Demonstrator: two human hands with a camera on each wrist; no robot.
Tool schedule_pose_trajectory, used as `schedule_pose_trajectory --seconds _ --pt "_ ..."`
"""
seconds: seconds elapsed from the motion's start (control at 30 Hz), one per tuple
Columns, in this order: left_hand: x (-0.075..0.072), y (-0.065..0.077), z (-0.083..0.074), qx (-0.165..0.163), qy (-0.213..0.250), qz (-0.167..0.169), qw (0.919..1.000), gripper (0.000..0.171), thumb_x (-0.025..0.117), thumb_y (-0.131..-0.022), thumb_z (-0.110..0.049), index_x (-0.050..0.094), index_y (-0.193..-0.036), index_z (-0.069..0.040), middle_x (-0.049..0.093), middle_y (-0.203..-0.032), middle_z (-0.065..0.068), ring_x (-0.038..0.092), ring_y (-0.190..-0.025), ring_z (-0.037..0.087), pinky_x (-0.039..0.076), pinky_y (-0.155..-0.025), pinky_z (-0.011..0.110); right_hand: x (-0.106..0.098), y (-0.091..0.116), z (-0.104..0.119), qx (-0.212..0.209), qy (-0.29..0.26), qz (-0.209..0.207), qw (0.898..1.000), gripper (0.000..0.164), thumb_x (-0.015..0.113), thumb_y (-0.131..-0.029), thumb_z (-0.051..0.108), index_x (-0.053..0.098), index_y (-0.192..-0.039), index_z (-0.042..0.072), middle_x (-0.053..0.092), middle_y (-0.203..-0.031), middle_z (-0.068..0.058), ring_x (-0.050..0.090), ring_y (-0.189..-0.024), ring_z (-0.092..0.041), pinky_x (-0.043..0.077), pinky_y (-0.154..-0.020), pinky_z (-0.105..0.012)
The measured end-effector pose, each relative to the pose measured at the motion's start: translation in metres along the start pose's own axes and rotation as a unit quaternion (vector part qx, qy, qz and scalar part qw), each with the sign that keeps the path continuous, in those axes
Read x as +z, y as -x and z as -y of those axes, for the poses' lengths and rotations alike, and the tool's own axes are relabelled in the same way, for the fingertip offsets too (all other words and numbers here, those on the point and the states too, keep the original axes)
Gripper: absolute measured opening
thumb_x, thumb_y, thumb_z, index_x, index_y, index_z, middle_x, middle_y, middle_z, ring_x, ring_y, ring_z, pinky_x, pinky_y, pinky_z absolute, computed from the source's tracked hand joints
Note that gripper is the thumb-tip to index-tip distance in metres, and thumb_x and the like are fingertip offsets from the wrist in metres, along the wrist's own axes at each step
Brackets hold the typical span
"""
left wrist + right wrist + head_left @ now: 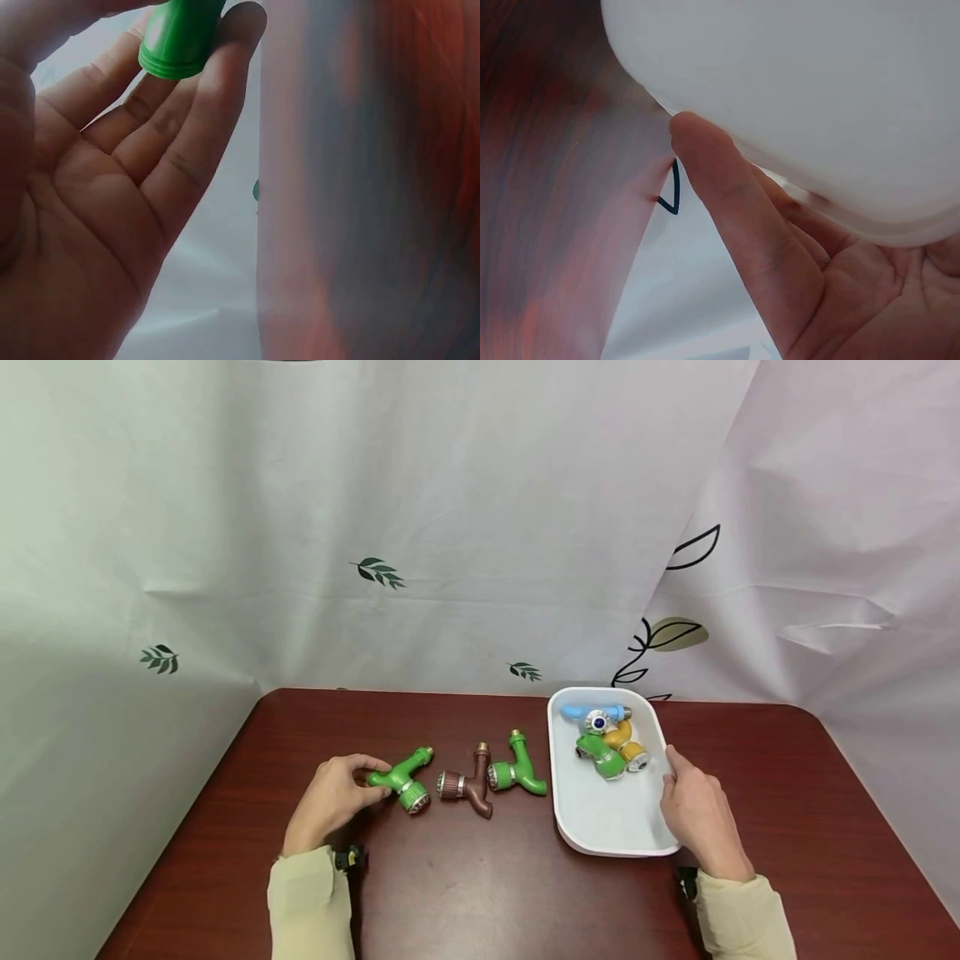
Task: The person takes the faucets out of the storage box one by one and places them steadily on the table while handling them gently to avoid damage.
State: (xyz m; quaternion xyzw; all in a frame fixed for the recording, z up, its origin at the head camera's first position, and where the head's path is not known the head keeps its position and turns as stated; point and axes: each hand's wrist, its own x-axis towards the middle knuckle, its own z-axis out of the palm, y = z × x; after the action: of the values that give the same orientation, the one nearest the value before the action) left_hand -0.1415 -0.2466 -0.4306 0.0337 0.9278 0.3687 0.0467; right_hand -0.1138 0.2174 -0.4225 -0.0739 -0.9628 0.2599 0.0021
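Note:
My left hand [330, 797] pinches the spout end of a green plastic tap [405, 777], between thumb and fingertips, at the left of the table. In the left wrist view the tap's green end [180, 41] shows at the fingertips. My right hand [701, 814] holds the right side of a white tray [607, 827]; in the right wrist view the tray's wall [802, 97] hides some of its fingers. A brown tap [476, 785] and another green tap [521, 768] lie between the left hand and the tray.
Inside the tray are a blue tap [581, 712], a yellow tap [633, 752] and a green tap [603, 758], grouped toward its far end. A dark red-brown table [465, 893] carries everything. White patterned cloth [450, 527] hangs behind and at the sides.

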Motion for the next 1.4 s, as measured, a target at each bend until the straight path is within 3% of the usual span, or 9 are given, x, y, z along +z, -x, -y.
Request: schedule_pose_trajectory --seconds 0.3,0.77,1.03,1.23,1.4 --pt "0.004 -0.003 0.0 0.018 -0.02 -0.004 0.9996 0.028 0.082 -0.081 -0.007 0.075 -0.108 -0.008 0.073 -0.097 0.003 0.064 -0.08 0.014 0.051 -0.065 0.03 -0.002 -0.001 0.0 -0.001 0.002 -0.002 1.0 0.049 0.046 -0.099 0.001 0.038 -0.145 -0.016 0.043 -0.139 -0.04 0.053 -0.116 -0.056 0.047 -0.087 -0.064" --pt "0.007 -0.005 0.002 0.011 -0.044 0.001 0.999 0.022 0.08 -0.082 -0.005 0.075 -0.104 -0.008 0.072 -0.092 0.0 0.064 -0.08 0.014 0.051 -0.067 0.031 -0.001 -0.001 0.0 0.006 0.001 0.005 1.0 0.05 0.045 -0.099 0.001 0.038 -0.146 -0.015 0.042 -0.14 -0.04 0.053 -0.117 -0.055 0.047 -0.087 -0.063" --pt "0.007 -0.005 -0.002 0.008 -0.047 0.01 0.9988 0.027 0.079 -0.083 -0.003 0.074 -0.109 -0.008 0.072 -0.096 0.0 0.064 -0.084 0.015 0.052 -0.07 0.033 0.0 0.0 -0.001 0.02 0.001 0.011 1.0 0.051 0.045 -0.1 0.002 0.036 -0.147 -0.014 0.041 -0.142 -0.039 0.052 -0.118 -0.054 0.048 -0.088 -0.063" --pt "0.005 -0.004 -0.005 0.011 -0.06 0.014 0.9981 0.035 0.072 -0.082 0.004 0.071 -0.116 -0.006 0.071 -0.108 0.007 0.066 -0.096 0.023 0.051 -0.076 0.038 0.0 -0.001 0.001 0.014 -0.001 0.008 1.0 0.05 0.045 -0.1 0.002 0.037 -0.146 -0.015 0.041 -0.14 -0.04 0.053 -0.117 -0.055 0.048 -0.087 -0.063" --pt "0.003 -0.003 -0.012 -0.002 -0.082 -0.015 0.9965 0.038 0.066 -0.087 0.002 0.068 -0.124 -0.006 0.066 -0.123 0.015 0.061 -0.103 0.03 0.049 -0.082 0.045 0.0 -0.002 0.001 0.015 0.0 0.008 1.0 0.05 0.046 -0.1 0.001 0.036 -0.146 -0.015 0.041 -0.141 -0.04 0.053 -0.116 -0.055 0.048 -0.086 -0.062"
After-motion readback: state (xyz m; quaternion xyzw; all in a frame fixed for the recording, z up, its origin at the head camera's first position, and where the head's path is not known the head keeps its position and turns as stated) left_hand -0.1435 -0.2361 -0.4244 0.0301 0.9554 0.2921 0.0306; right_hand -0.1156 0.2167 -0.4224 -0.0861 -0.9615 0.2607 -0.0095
